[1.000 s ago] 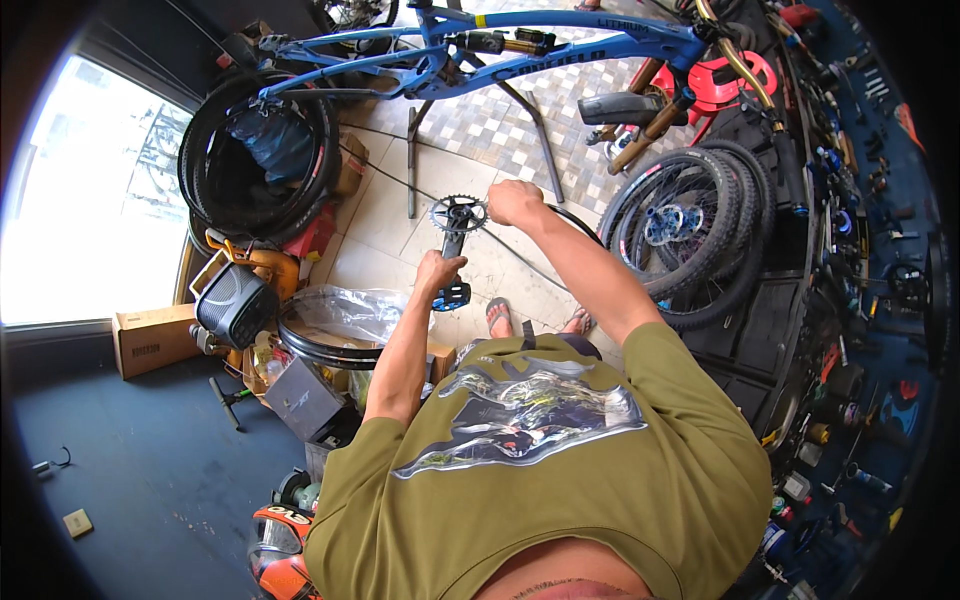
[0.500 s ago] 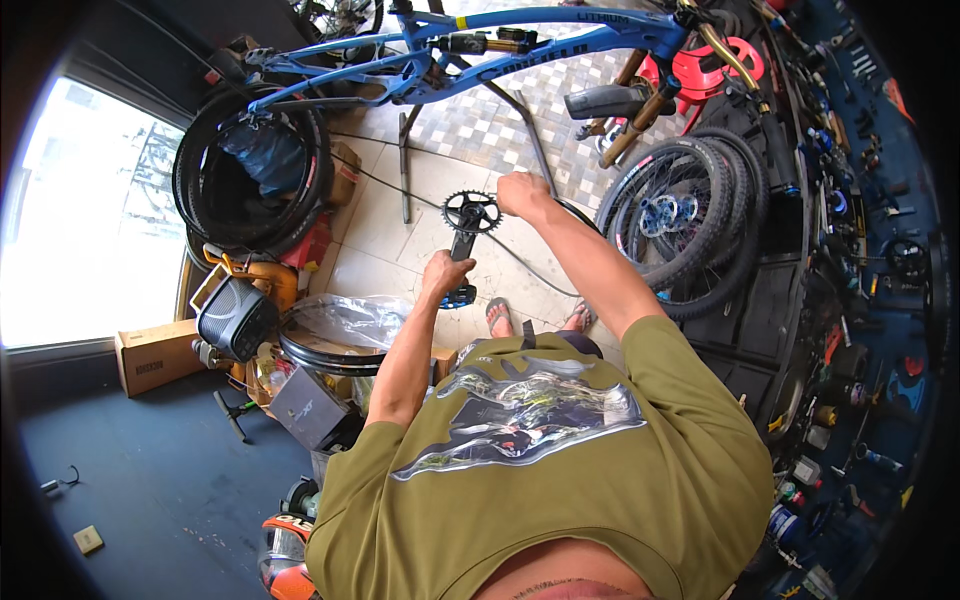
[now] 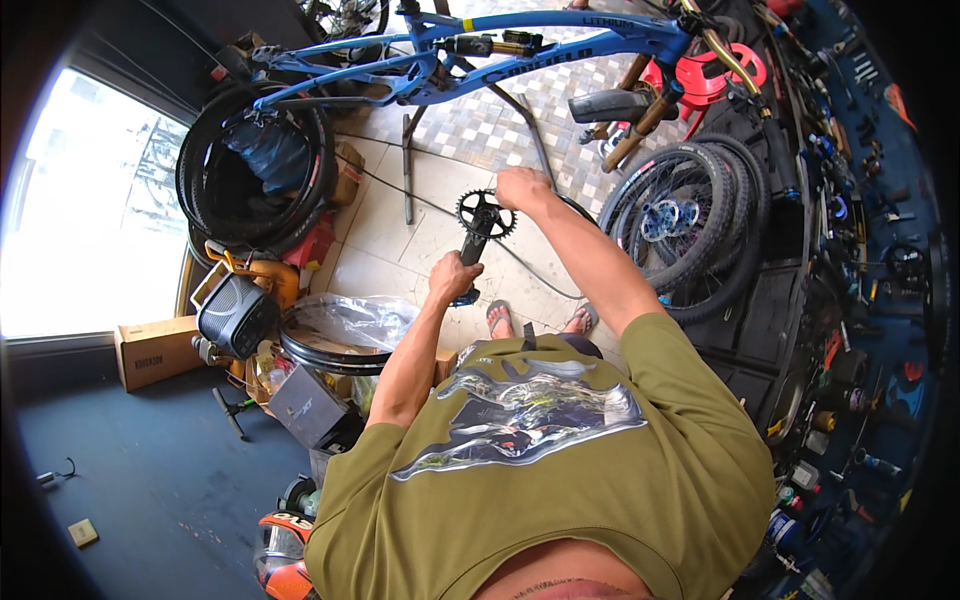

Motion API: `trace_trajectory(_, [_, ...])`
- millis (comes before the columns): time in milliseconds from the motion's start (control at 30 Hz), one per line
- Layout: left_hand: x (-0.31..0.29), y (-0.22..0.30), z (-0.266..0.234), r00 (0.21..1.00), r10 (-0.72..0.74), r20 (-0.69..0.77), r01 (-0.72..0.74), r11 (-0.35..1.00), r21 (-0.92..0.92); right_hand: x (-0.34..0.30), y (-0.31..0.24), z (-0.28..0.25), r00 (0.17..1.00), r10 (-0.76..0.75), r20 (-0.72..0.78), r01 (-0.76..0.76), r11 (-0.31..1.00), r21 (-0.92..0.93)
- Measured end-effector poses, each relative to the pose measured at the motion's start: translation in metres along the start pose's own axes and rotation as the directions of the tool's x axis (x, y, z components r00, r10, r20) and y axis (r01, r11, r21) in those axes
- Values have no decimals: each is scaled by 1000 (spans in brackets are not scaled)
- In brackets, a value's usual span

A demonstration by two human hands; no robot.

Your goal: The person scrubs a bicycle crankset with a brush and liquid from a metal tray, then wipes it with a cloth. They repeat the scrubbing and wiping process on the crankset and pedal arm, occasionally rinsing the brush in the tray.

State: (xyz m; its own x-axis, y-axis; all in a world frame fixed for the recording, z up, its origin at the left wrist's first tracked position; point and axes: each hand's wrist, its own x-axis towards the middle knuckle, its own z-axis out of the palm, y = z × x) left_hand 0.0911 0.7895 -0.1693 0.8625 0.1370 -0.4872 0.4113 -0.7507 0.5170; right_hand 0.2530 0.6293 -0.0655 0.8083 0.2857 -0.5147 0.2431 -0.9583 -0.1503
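My left hand [image 3: 455,274] is wrapped round a black crank arm [image 3: 474,243], held out in front of me above the tiled floor. A black toothed chainring [image 3: 486,215] sits at the arm's far end. Below the left hand a bit of a blue pedal [image 3: 466,298] shows at the near end. My right hand [image 3: 523,188] is closed at the upper right edge of the chainring. What its fingers hold, if anything, is hidden.
A blue bike frame [image 3: 540,62] hangs across the far side. Wheels with tyres [image 3: 690,215] lean at the right, beside a wall of tools [image 3: 870,270]. Black tyres [image 3: 190,170], a speaker-like box [image 3: 238,310], and a cardboard box [image 3: 155,355] stand left. A thin cable [image 3: 535,272] crosses the floor.
The crank arm and chainring have shifted right and tilted, bringing the chainring up against my right hand. My left hand moved slightly right with the crank arm.
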Motion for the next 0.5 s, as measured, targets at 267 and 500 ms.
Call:
trace_trajectory(267, [17,-2,-10,996,-6,-87,-2,996,-91,-19,68,17,993,-77,88,70,994,89])
trace_trajectory(500, [22,-2,-15,974,120,-193,-198,864,-464,-113,136,61,902,235,-361,-24,864,503])
